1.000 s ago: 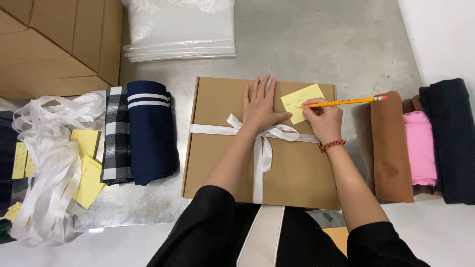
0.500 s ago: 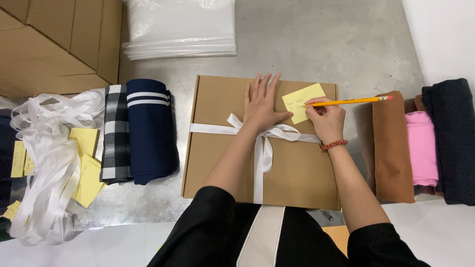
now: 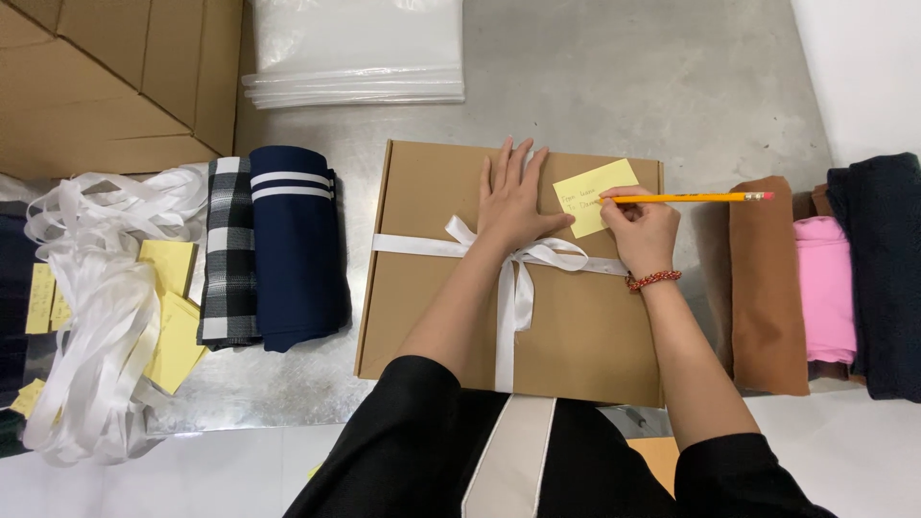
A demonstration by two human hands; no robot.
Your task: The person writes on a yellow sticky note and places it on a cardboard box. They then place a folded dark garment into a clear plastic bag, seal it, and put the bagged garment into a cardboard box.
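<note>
Squarely centred on the metal table (image 3: 614, 86), a flat cardboard box (image 3: 432, 288) tied with white ribbon (image 3: 508, 297) lies under both hands.

The left hand (image 3: 513, 201) lies released, palm down and fingers spread, on the lid just above the bow, at about 12 o'clock from it. The right hand (image 3: 645, 230) is clenched around a yellow pencil (image 3: 691, 198) whose tip touches a yellow sticky note (image 3: 585, 187) stuck at the box's 1 o'clock corner. At 9 o'clock lie folded navy (image 3: 297, 249) and plaid fabrics (image 3: 228, 249) beside loose ribbon (image 3: 86, 317); at 3 o'clock, brown (image 3: 767, 288), pink (image 3: 825, 288) and dark cloths (image 3: 887, 278); at 11 o'clock, clear plastic bags (image 3: 355, 48).
</note>
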